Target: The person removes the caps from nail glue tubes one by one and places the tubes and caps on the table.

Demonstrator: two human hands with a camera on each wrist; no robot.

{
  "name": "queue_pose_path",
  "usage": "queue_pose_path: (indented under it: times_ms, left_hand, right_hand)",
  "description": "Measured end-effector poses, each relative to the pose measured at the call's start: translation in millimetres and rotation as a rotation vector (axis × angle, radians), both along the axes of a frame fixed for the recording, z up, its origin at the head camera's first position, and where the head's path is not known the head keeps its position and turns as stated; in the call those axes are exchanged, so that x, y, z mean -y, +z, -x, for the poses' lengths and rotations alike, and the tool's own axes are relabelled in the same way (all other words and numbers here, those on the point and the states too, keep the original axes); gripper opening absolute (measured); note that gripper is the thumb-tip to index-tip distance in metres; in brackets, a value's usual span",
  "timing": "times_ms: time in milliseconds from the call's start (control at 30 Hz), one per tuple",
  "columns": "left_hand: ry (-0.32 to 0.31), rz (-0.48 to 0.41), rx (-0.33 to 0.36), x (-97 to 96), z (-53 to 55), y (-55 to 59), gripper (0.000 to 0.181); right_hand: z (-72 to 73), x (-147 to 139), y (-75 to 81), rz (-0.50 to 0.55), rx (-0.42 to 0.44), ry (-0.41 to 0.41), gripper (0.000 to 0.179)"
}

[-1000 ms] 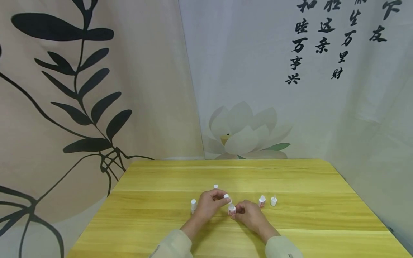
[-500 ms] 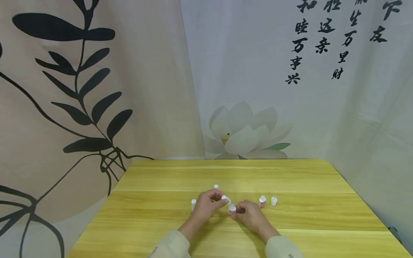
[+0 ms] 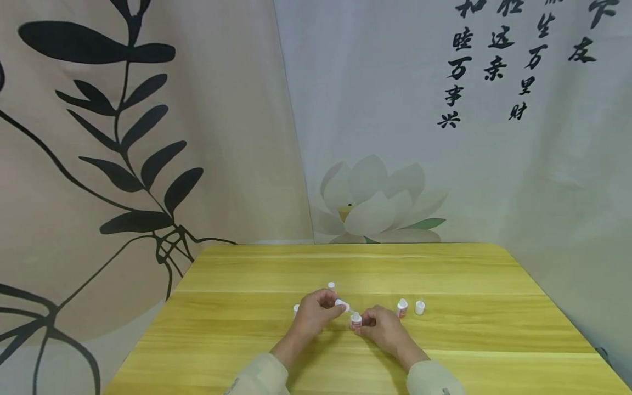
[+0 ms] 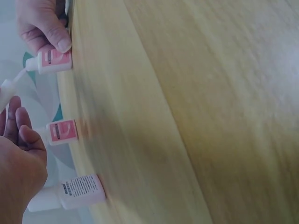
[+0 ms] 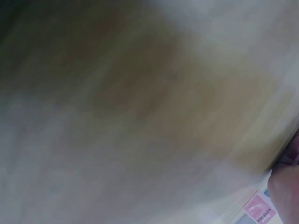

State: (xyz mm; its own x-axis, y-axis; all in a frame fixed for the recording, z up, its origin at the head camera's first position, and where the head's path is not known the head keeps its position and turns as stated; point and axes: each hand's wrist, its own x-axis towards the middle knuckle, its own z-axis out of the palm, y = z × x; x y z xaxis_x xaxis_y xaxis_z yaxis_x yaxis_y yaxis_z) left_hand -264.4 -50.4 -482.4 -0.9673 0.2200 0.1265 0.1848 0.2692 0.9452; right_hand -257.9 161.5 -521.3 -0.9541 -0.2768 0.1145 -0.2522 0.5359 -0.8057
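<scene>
My left hand (image 3: 316, 314) pinches a white cap (image 3: 342, 304) with a thin stem, tilted beside the mouth of a small white bottle (image 3: 356, 322) with a pink label. In the left wrist view the stem reaches from the cap (image 4: 6, 92) to the neck of the bottle (image 4: 56, 61). That bottle stands upright on the table, and my right hand (image 3: 384, 328) grips its side, thumb (image 4: 61, 42) against the label. The right wrist view is mostly blurred, with a pink label (image 5: 259, 209) at the lower corner beside the right hand (image 5: 286, 189).
Behind the left hand stands a capped bottle (image 3: 331, 286), and another (image 3: 295, 309) is partly hidden left of it. To the right are a pink-labelled bottle (image 3: 402, 308) and a small white container (image 3: 419, 308). The wooden table (image 3: 237, 351) meets a printed curtain (image 3: 247, 137).
The left hand has drawn slightly left with the cap, which tips further over and shows its stem at the bottle's mouth. The right hand and its bottle stay nearly in place.
</scene>
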Motion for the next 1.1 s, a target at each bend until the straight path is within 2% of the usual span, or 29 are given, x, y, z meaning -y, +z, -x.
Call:
queue_pose_path:
  times_ms: [200,467,733,900,1100]
  left_hand:
    - [-0.009,-0.024,-0.008,2.0,-3.3,4.2,0.015]
    - [-0.003,-0.047,-0.009,2.1,-0.1,-0.3,0.017]
    - [0.013,-0.014,-0.018,1.7,-0.5,-0.9,0.016]
    - [0.003,0.000,-0.019,3.5,-1.5,-1.4,0.017]
    - [-0.011,0.048,-0.015,7.0,-3.3,-3.6,0.019]
  right_hand:
    - [-1.2,0.7,1.9,-0.024,0.007,0.001,0.014]
    - [0.0,0.8,1.5,-0.038,-0.021,0.009,0.012]
    - [-1.2,1.6,2.5,-0.044,-0.010,-0.007,0.013]
    - [-2.4,2.7,2.1,-0.033,0.016,-0.012,0.014]
    - [-3.8,3.5,1.7,-0.029,0.008,-0.004,0.014]
